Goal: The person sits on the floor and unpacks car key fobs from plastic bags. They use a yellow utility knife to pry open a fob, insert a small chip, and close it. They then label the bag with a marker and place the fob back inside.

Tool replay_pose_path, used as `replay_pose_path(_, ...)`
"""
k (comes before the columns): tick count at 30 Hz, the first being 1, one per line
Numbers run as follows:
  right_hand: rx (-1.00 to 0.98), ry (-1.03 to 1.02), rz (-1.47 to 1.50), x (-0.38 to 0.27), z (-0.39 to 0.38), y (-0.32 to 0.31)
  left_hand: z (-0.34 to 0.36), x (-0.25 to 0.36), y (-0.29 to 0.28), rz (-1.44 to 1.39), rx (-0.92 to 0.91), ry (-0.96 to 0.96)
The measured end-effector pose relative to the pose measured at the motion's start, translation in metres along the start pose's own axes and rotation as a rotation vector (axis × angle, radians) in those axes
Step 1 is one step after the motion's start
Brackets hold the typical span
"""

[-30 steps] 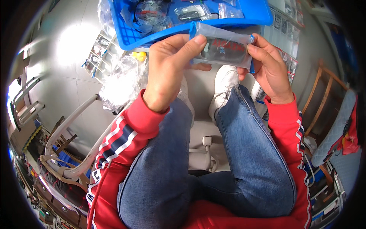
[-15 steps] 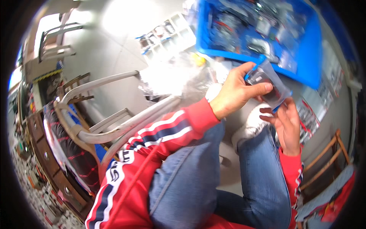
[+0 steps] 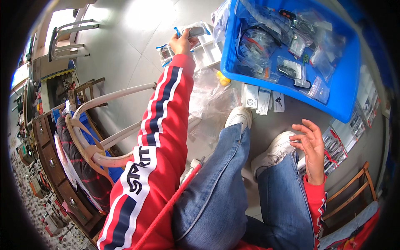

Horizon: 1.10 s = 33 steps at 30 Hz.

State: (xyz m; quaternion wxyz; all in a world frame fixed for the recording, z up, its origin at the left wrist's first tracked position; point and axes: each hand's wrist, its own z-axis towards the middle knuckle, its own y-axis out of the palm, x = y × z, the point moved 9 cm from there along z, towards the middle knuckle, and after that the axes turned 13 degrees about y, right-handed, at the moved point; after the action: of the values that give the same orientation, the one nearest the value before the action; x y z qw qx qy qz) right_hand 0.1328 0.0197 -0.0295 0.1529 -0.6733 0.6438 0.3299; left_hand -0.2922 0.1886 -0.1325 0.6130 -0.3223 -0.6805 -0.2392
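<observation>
Head view, lower middle: blue jeans (image 3: 212, 187) cover both legs; a red cord (image 3: 173, 201) hangs slantwise beside the left sleeve (image 3: 160, 108).
Right hand (image 3: 310, 148): lies right of centre, above the right knee; its fingers (image 3: 315, 130) are loosely bent and spread a little, with nothing visible between them.
Shoes: the white right shoe (image 3: 273, 152) is near that hand; the white left shoe (image 3: 239, 118), at centre, sits just beside some small white boxes (image 3: 250, 96). A slight foot shift could probably knock those boxes over.
Plastic: crumpled clear wrapping (image 3: 212, 98) lies left of the boxes, with a yellow object (image 3: 223, 78) at its upper edge. The sleeve passes close by, so a low sweep of the arm might drag the wrapping along.
Blue bin (image 3: 287, 86): fills the upper right, holding many bagged items (image 3: 287, 70) in a loose heap; a tangled bag could bring its neighbours out if pulled.
Left hand (image 3: 181, 45): stretched to the upper middle, its fingers (image 3: 183, 36) pinching one end of a clear packet (image 3: 198, 31) with blue edges and a dark item inside. Smooth film gripped at one end may slip or swing.
White tray (image 3: 207, 50): divided into compartments, under and beside the packet; whether they touch cannot be told. Another blue-edged packet (image 3: 165, 54), at its left end, could be nudged askew by a careless wrist.
</observation>
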Motion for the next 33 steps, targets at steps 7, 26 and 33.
replay_pose_path(7, 0.073, 0.07, -0.047, 0.009, 0.012, -0.021, 0.04, -0.014, 0.016, 0.352, -0.217, 0.206)
replay_pose_path(26, 0.035, 0.122, -0.137, 0.012, 0.026, -0.01, -0.035, -0.018, 0.029, 0.928, -0.253, 0.798)
replay_pose_path(33, 0.017, 0.111, -0.148, 0.009, 0.027, -0.005, -0.039, -0.014, 0.059, 1.043, -0.469, 0.993)
